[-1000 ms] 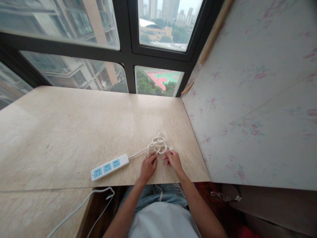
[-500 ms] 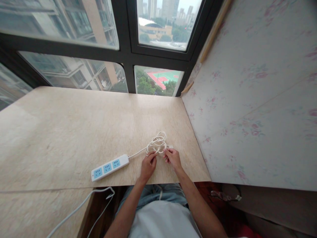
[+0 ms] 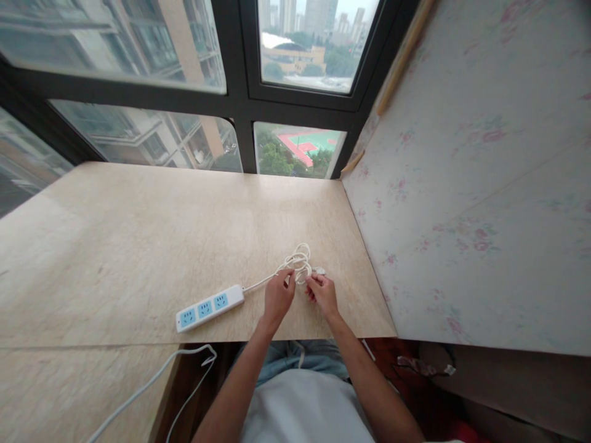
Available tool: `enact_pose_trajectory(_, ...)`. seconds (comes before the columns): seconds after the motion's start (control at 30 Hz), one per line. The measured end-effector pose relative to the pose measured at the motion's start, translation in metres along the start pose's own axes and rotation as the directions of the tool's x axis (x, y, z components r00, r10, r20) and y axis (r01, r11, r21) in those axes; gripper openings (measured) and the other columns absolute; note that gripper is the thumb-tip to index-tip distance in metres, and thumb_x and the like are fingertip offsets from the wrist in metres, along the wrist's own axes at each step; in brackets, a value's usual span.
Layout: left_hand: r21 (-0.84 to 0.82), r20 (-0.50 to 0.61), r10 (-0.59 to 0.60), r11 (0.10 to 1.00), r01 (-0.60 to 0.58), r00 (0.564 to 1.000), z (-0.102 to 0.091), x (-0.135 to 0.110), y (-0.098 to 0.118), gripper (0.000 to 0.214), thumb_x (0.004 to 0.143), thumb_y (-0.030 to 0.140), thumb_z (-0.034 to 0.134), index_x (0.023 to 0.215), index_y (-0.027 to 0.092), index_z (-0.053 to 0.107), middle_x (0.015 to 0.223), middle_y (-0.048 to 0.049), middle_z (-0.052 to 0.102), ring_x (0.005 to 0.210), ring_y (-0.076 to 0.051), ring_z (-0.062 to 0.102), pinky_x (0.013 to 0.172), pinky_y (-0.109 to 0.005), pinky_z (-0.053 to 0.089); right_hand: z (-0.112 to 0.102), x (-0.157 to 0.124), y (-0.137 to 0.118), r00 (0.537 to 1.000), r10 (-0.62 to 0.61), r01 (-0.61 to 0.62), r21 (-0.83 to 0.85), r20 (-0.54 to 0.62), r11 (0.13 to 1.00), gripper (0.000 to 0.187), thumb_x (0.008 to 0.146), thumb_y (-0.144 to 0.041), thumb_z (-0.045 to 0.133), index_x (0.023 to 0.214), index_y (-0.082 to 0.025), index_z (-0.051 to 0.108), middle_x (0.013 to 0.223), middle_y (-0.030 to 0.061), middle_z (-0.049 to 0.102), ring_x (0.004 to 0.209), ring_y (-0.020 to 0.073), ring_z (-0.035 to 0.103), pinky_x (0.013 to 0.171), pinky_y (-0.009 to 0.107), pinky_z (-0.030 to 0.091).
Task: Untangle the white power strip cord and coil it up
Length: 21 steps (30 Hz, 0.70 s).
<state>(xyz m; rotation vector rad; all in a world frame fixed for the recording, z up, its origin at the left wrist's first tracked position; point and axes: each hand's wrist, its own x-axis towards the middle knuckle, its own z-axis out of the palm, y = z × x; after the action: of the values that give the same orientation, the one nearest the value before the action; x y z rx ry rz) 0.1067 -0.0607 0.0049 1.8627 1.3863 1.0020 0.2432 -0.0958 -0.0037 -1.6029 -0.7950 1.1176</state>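
A white power strip [image 3: 210,309] with three blue socket panels lies at a slant on the beige stone-patterned counter. Its white cord [image 3: 302,252] runs right into a loose, tangled coil between and beyond my hands. My left hand [image 3: 279,292] is closed at the coil's left side, fingertips pinching the cord. With thumb and fingers together, my right hand [image 3: 322,292] grips the cord at the coil's lower right. The plug [image 3: 318,271] lies just past my right fingers, partly hidden by them.
The counter [image 3: 138,246] reaches to a dark-framed window [image 3: 247,141]. A wall with floral paper [image 3: 462,203] borders it on the right. Another white cable [image 3: 152,375] hangs over the front edge at lower left.
My left hand has moved slightly up and right, farther over the coil. My right hand stays nearly in place. The whole view has shifted a little.
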Motion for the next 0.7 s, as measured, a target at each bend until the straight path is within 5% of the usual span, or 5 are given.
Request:
enact_pose_trajectory(0.1, 0.113, 0.143, -0.049, 0.993, 0.033, 0.988, 0.01, 0.01, -0.003, 0.017, 0.083, 0.019, 0.057, 0.094, 0.019, 0.07, 0.091, -0.0078, 0.073, 0.083, -0.022, 0.066, 0.077, -0.033, 0.05, 0.001, -0.001, 0.002, 1.0, 0.001, -0.001, 0.029, 0.008, 1.0, 0.033, 0.075, -0.05, 0.063, 0.074, -0.017, 0.064, 0.052, -0.0027, 0.059, 0.037, 0.0101, 0.048, 0.035, 0.02, 0.036)
enact_pose_trajectory(0.27, 0.108, 0.205, -0.135, 0.988, 0.114, 0.97, 0.023, 0.024, -0.013, 0.017, 0.083, 0.019, 0.055, 0.083, 0.019, 0.072, 0.087, -0.0072, 0.074, 0.083, -0.022, 0.067, 0.077, -0.033, 0.05, -0.001, -0.002, 0.006, 1.0, 0.024, -0.025, 0.064, 0.018, 0.998, 0.039, 0.075, -0.054, 0.062, 0.083, -0.016, 0.065, 0.053, -0.0024, 0.06, 0.036, 0.0098, 0.049, 0.034, 0.019, 0.033)
enact_pose_trajectory(0.53, -0.023, 0.131, -0.24, 0.969, 0.245, 0.962, 0.024, 0.023, -0.013, 0.017, 0.078, 0.02, 0.062, 0.091, 0.015, 0.07, 0.086, -0.0072, 0.073, 0.081, -0.019, 0.067, 0.077, -0.031, 0.049, -0.008, -0.006, -0.002, 1.0, 0.011, -0.011, -0.01, -0.014, 1.0, 0.034, 0.077, -0.048, 0.058, 0.08, -0.015, 0.066, 0.055, 0.0005, 0.063, 0.038, 0.0117, 0.052, 0.034, 0.02, 0.033)
enact_pose_trajectory(0.7, -0.091, 0.096, -0.156, 0.982, 0.165, 0.983, 0.016, 0.017, -0.001, 0.02, 0.08, 0.024, 0.062, 0.097, 0.017, 0.071, 0.089, -0.0055, 0.073, 0.081, -0.018, 0.065, 0.073, -0.029, 0.049, -0.008, -0.011, -0.01, 0.997, -0.063, 0.058, -0.123, -0.036, 0.991, 0.035, 0.078, -0.044, 0.056, 0.087, -0.013, 0.069, 0.058, 0.0016, 0.063, 0.041, 0.0128, 0.053, 0.035, 0.021, 0.037)
